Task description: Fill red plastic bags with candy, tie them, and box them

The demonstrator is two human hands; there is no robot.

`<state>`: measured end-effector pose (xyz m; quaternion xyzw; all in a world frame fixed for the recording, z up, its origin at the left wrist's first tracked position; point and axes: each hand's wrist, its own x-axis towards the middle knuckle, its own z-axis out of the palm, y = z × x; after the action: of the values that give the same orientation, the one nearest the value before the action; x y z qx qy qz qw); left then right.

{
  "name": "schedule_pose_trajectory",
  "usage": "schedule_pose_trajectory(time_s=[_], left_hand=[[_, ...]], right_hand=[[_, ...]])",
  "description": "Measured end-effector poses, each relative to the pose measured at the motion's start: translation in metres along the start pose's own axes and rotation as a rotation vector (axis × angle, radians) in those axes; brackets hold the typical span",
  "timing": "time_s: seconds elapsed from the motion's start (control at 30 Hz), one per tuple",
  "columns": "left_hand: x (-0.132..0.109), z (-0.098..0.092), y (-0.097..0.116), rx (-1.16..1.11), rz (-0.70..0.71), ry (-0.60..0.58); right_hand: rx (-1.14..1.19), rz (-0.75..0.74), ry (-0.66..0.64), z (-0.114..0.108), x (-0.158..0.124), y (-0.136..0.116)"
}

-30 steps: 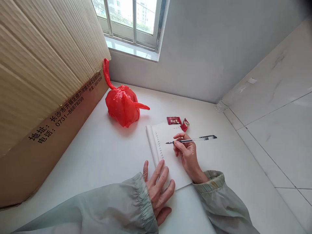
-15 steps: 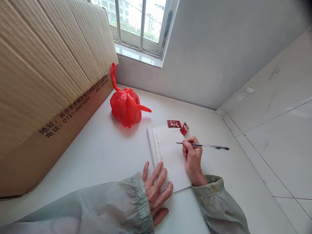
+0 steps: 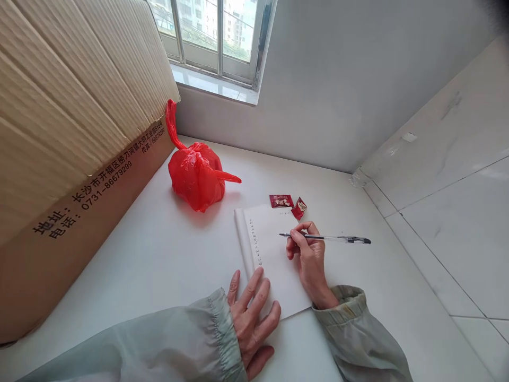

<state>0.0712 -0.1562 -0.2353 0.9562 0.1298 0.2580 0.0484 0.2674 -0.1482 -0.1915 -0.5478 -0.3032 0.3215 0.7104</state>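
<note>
A white notepad (image 3: 274, 265) with its pages folded over at the left edge lies on the white table (image 3: 178, 254). Small dark marks run down its left side, and a few more are at the top right. My left hand (image 3: 252, 318) rests with spread fingers on the pad's lower left part. Above the right part of the page, my right hand (image 3: 310, 254) pinches a black and clear pen (image 3: 338, 239), its tip pointing left over the paper. Two small red packets (image 3: 281, 201) (image 3: 299, 208) lie just beyond the pad's top edge.
A knotted red plastic bag (image 3: 196, 178) sits at the back left. Beside it stands a large cardboard box (image 3: 95, 159) with printed writing. A clear plastic bottle (image 3: 382, 159) is at the back right, by the tiled wall (image 3: 449, 223). A barred window (image 3: 218, 42) is behind.
My right hand and the pen have shifted slightly left over the page. The whole view has moved a little, with the box and the bag now further left. My left hand stays on the pad.
</note>
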Motion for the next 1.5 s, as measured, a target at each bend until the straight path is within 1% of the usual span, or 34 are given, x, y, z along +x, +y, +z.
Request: schedule_pose_trajectory(time_s=[0.13,0.2,0.3,0.4,0.5,0.6,0.77,0.9,0.97,1.03,1.1,1.17,1.4,1.5], left_hand=[[0.001,0.001,0.000,-0.008,0.002,0.041],[0.002,0.000,0.000,-0.023,0.004,0.055],[0.003,-0.001,0.000,-0.042,0.008,0.069],[0.003,-0.001,0.000,-0.055,-0.003,0.073],[0.004,-0.001,0.001,-0.058,-0.013,0.076],[0.005,-0.001,0.002,-0.050,-0.014,0.087],[0.004,-0.004,0.004,-0.029,-0.006,0.085],[0.004,-0.005,0.003,-0.033,-0.005,0.075],[0.005,-0.005,0.002,-0.021,0.012,0.082],[0.006,-0.004,0.001,-0.013,0.024,0.092],[0.006,-0.004,0.001,-0.018,0.020,0.101],[0.007,-0.004,0.001,-0.030,0.012,0.103],[0.008,-0.007,0.004,-0.023,0.001,0.081],[0.008,-0.008,0.005,-0.019,-0.007,0.062]], right_hand=[[-0.033,0.043,-0.045,0.010,-0.009,-0.004],[-0.116,0.054,-0.061,0.017,-0.017,-0.006],[-0.289,0.015,-0.060,0.024,-0.028,-0.009],[-0.345,0.022,-0.081,0.027,-0.031,-0.011],[-0.321,0.090,-0.143,0.028,-0.031,-0.012],[-0.323,0.109,-0.188,0.028,-0.031,-0.011],[-0.451,0.019,-0.168,0.025,-0.032,-0.007],[-0.496,-0.031,-0.188,0.023,-0.032,-0.006],[-0.481,-0.016,-0.193,0.023,-0.033,-0.006],[-0.446,0.034,-0.204,0.023,-0.033,-0.007],[-0.416,0.091,-0.227,0.023,-0.033,-0.009],[-0.420,0.109,-0.242,0.021,-0.034,-0.010],[-0.537,-0.035,-0.245,0.016,-0.036,-0.008],[-0.537,-0.050,-0.256,0.016,-0.037,-0.008]])
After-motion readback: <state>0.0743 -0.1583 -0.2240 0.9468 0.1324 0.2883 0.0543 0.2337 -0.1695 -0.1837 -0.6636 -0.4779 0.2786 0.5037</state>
